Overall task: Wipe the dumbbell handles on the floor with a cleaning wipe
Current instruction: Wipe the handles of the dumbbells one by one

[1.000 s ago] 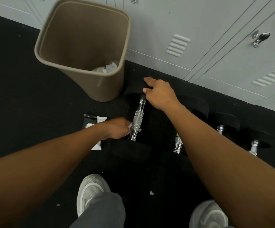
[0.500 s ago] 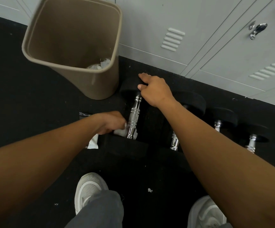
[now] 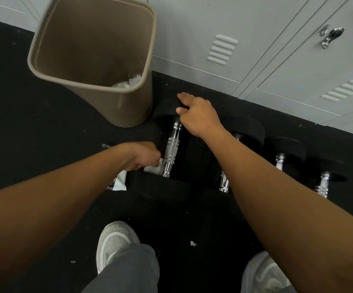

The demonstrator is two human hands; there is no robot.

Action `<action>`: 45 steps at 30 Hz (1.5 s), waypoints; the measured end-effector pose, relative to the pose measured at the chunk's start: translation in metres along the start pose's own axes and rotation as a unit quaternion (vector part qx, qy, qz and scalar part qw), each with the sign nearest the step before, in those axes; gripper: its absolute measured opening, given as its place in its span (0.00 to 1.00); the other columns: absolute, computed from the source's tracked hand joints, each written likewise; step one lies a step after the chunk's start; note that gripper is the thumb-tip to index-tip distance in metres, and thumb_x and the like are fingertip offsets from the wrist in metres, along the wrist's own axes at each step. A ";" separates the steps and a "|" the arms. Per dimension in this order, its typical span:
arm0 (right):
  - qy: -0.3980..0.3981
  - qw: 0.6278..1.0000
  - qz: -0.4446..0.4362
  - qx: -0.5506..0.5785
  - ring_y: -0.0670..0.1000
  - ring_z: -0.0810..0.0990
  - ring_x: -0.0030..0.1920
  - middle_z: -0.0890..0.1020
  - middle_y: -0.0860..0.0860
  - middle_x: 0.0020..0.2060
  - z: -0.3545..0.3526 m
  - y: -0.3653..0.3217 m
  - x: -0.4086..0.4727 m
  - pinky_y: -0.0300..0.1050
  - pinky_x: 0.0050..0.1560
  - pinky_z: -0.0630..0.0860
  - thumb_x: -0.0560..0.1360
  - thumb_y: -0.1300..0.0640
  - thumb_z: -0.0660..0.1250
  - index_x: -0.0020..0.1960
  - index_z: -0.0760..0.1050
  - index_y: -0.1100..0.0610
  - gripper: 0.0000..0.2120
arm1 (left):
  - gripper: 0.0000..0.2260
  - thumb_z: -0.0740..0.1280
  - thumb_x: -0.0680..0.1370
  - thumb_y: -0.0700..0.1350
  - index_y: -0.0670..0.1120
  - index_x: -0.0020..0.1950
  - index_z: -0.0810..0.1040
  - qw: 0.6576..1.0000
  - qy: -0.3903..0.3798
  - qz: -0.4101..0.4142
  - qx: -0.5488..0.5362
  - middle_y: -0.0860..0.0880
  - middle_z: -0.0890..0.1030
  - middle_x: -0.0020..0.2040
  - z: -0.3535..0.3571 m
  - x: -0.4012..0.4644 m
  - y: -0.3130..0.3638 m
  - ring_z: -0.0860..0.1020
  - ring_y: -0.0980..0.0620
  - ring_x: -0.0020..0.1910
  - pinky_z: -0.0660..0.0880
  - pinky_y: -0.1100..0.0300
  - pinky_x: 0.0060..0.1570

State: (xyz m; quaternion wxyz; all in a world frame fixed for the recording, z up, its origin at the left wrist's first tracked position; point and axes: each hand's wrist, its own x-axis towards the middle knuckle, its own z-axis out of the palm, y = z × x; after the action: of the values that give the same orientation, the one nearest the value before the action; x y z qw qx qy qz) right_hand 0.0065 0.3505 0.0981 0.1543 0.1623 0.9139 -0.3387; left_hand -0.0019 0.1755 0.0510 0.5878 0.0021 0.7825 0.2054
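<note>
left hand [image 3: 142, 156] pinches a crumpled white wipe [image 3: 154, 168] against the knurled chrome dumbbell handle [image 3: 170, 152], mid-wipe, right hand [image 3: 196, 115] clamped on its far black head; next, probably, upward strokes.

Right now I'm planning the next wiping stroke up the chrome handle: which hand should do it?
Left. The left hand already presses the wipe against the handle; the right hand steadies the dumbbell's far head.

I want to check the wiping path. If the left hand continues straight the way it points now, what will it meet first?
Most likely the chrome handle: the left hand already presses the cleaning wipe against its near end.
</note>
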 end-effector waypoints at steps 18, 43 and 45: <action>0.001 1.000 -0.007 0.013 0.51 0.58 0.77 0.64 0.47 0.77 0.002 0.001 0.003 0.50 0.75 0.56 0.81 0.55 0.62 0.77 0.63 0.50 0.25 | 0.15 0.57 0.79 0.29 0.39 0.61 0.77 0.885 0.049 0.082 -0.455 0.40 0.80 0.59 -0.006 0.008 0.001 0.80 0.46 0.55 0.77 0.54 0.56; 0.009 0.999 -0.002 0.033 0.50 0.57 0.78 0.64 0.47 0.76 0.005 0.004 0.004 0.49 0.76 0.55 0.80 0.56 0.63 0.77 0.63 0.51 0.26 | 0.14 0.60 0.82 0.41 0.45 0.38 0.79 0.943 0.123 0.184 -0.249 0.51 0.79 0.33 0.007 0.013 0.028 0.74 0.52 0.37 0.71 0.57 0.42; 0.015 0.999 0.000 0.039 0.50 0.57 0.78 0.65 0.47 0.76 0.005 0.005 0.003 0.49 0.76 0.56 0.80 0.57 0.63 0.77 0.64 0.51 0.26 | 0.12 0.59 0.83 0.42 0.46 0.61 0.81 0.958 0.148 0.220 -0.106 0.49 0.83 0.51 0.010 0.012 0.016 0.79 0.51 0.48 0.73 0.59 0.52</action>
State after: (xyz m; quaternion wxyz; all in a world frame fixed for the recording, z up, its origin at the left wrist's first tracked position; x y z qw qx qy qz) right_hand 0.0065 0.3516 0.0898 0.1342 0.1729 0.9022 -0.3716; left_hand -0.0006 0.1958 0.0427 0.4022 0.0815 0.8146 0.4099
